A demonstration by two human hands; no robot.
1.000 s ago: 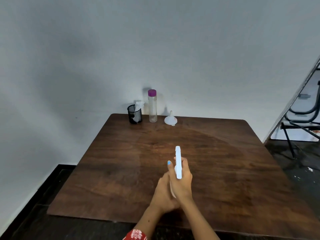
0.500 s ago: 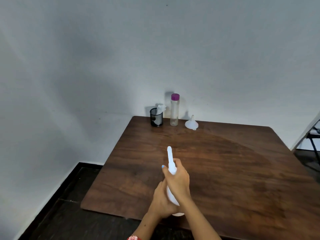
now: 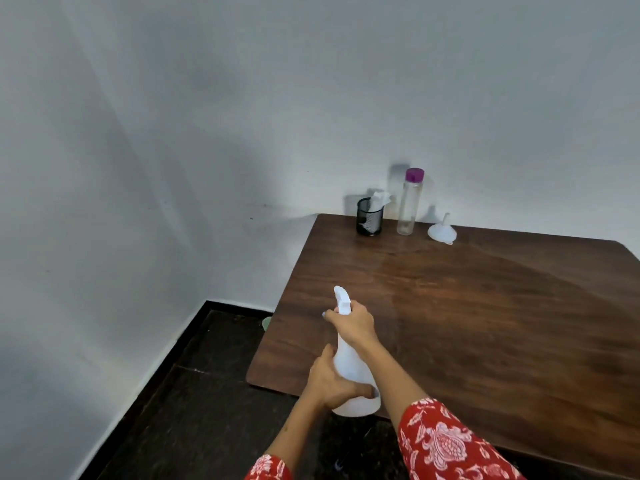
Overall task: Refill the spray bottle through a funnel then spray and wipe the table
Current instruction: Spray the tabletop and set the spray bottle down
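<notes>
The person is holding a white spray bottle (image 3: 353,372) in both hands over the near-left corner of the wooden table (image 3: 485,306), at about seven o'clock from its middle. The left hand (image 3: 332,382) is wrapping its fingers and thumb around the bottle's body; the right hand (image 3: 351,323) is curling around the neck just under the trigger head. Away at twelve o'clock a white funnel (image 3: 442,231), a clear purple-capped bottle (image 3: 409,202) and a black mesh cup (image 3: 370,221) holding a white cloth (image 3: 379,196) are standing along the wall. Judging by the grip, spraying is the step in hand; wiping calls for fetching the cloth.
</notes>
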